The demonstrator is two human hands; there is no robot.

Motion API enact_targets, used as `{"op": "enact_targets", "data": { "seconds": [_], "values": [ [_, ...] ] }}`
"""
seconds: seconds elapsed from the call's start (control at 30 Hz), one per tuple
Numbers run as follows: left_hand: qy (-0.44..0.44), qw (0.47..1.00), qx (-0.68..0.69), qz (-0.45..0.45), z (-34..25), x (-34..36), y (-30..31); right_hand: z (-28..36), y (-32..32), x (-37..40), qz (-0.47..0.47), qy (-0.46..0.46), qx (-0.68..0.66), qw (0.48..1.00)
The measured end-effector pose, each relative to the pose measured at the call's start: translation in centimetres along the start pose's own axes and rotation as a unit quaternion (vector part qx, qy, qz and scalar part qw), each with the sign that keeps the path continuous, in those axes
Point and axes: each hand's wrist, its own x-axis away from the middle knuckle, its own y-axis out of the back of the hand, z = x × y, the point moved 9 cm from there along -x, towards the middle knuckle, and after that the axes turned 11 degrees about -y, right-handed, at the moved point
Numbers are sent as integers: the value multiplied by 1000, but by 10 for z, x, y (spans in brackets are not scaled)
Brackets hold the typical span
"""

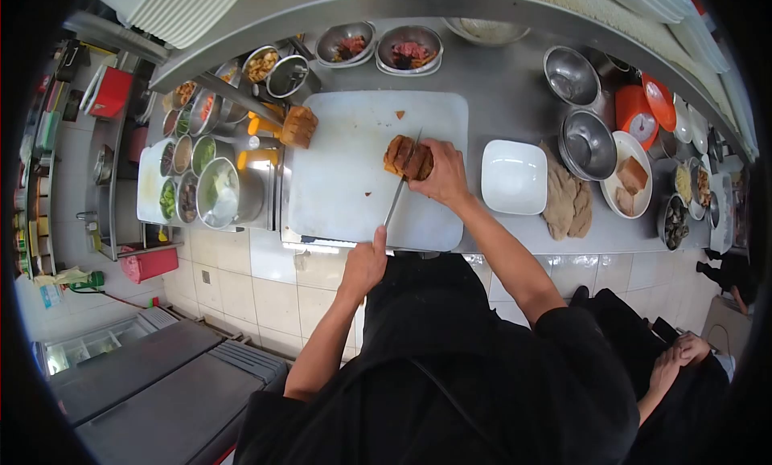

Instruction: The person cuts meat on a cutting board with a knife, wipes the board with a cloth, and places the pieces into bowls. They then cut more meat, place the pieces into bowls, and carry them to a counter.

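Note:
My left hand (366, 260) is closed round the handle of a kitchen knife (394, 204), just over the near edge of a white cutting board (338, 176). The blade points away from me and lies across a browned block of what looks like cooked meat (408, 156). Cuts show in the top of this block. From the right side, my right hand (439, 176) grips the block, its fingers curled over the edge. Another scored brown block (298, 127) sits at the board's upper left corner. Small brown crumbs are scattered on the board.
Right of the board are a square white dish (515, 177), a crumpled cloth (567, 193), metal bowls (588, 145), a white bowl with meat pieces (621, 210) and an orange scale (637, 115). Metal containers (229, 193) stand left. A shelf edge (402, 5) crosses above. Another person's hands (675, 360) are lower right.

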Motion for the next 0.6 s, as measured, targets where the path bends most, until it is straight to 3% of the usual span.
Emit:
{"op": "enact_targets", "data": {
  "seconds": [0.2,0.43,0.6],
  "values": [
    [74,993,88,-17,1,58,48,19,10,-2,-1,-28,18,999],
    [37,998,48,-25,14,46,46,14,-10,-11,9,-35,34,999],
    [66,996,53,0,15,51,47,13,-8,-10,-8,-23,20,1000]
  ]
}}
